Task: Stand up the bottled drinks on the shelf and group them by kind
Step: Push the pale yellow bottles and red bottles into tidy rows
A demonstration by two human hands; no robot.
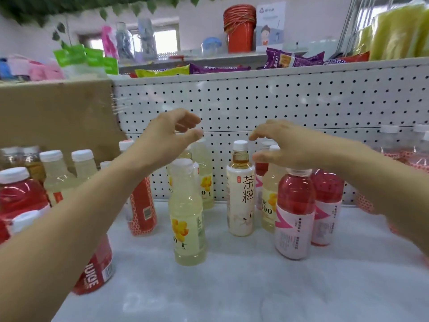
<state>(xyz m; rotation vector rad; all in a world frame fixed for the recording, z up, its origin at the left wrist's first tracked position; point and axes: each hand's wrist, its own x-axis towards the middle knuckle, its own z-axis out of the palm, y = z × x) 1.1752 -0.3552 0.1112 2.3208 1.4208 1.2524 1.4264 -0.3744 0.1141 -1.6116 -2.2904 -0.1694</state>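
Bottles (188, 212) hold yellow, pink and tea drinks; left hand (167, 138) and right hand (292, 147) hover, fingers (192, 135) apart, empty.

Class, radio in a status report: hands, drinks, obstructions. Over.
Left hand and right hand open, empty. Tea bottle upright between yellow bottle and pink bottle. Nothing blocking it.

Pink-labelled red bottle (295, 214), white shelf (232, 287)

A white pegboard panel (301, 108) stands at the back, with a brown cardboard sheet (53, 112) against its left end. Above it, a stack of red cups (239, 31) stands beside a cartoon card (270, 24); purple snack packets (292, 58) lie below them, green packets (86, 57) farther left
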